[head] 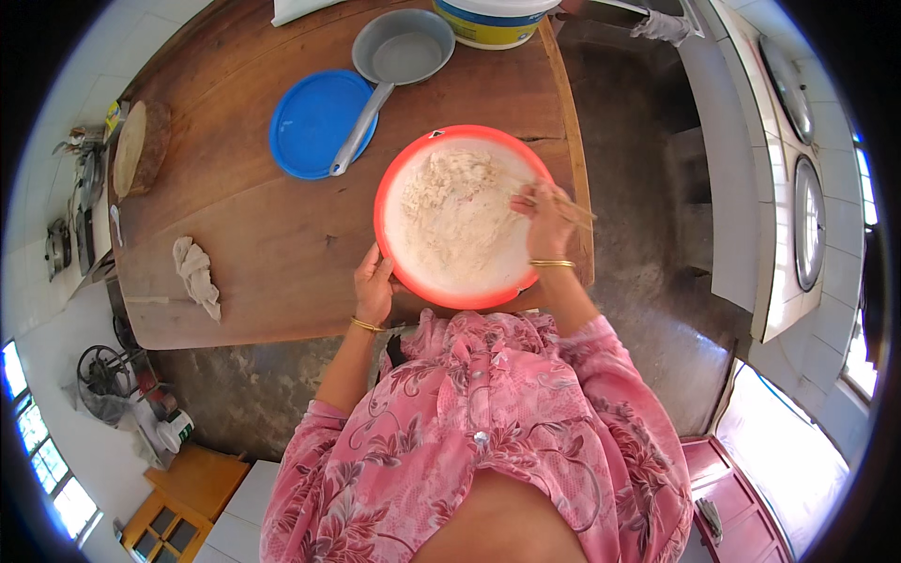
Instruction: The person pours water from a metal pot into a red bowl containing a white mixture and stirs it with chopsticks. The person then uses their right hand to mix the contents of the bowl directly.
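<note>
A red-rimmed basin [394, 260] with a white inside stands at the front edge of the wooden table. It holds flour [457, 232], with lumpy, dough-like flakes towards its far side. At the basin's left rim my left hand [375, 281] grips the edge, thumb on the outside near the top. My right hand [545, 214] is over the right part of the basin, closed around wooden chopsticks [577, 211]; their thick ends point out to the right, and the ends over the flour are blurred. Each wrist wears gold-coloured bangles.
Beyond the basin, a grey long-handled ladle or pan [405, 49] rests partly on a blue plastic lid [310, 127]. A plastic bucket [496, 24] stands at the far edge. Leftwards on the wooden table [267, 246] lie a crumpled cloth [196, 274] and a round wooden block [144, 148].
</note>
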A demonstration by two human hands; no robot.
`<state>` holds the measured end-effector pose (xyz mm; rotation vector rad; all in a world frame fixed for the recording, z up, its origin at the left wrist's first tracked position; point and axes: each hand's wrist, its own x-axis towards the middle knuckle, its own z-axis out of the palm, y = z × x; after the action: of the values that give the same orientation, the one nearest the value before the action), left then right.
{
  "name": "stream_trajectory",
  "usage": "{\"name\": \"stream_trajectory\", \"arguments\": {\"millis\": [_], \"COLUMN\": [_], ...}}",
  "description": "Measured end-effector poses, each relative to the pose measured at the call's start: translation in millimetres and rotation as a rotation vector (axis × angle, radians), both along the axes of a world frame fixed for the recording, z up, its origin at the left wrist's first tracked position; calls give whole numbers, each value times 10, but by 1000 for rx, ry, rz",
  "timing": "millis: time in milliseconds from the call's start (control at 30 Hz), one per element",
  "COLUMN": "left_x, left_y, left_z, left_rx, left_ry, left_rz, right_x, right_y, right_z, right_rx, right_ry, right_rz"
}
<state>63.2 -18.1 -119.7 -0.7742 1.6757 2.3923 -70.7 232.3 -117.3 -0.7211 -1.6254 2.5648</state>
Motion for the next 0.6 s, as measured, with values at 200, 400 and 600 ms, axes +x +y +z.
{"name": "stream_trajectory", "arguments": {"millis": [200, 400, 600], "left_x": [-251, -505, -98], "left_y": [-238, -355, 65], "left_z": [-26, -251, 75], "left_rx": [-102, -346, -20], "left_ry": [33, 175, -26], "left_rz": [-73, -4, 136], "right_x": [356, 48, -18], "right_y": [-297, 351, -251], "right_z": [68, 396, -7], "right_rx": [-68, 190, -26], "right_ry": [-84, -105, 27], "right_rz": [509, 574, 215]}}
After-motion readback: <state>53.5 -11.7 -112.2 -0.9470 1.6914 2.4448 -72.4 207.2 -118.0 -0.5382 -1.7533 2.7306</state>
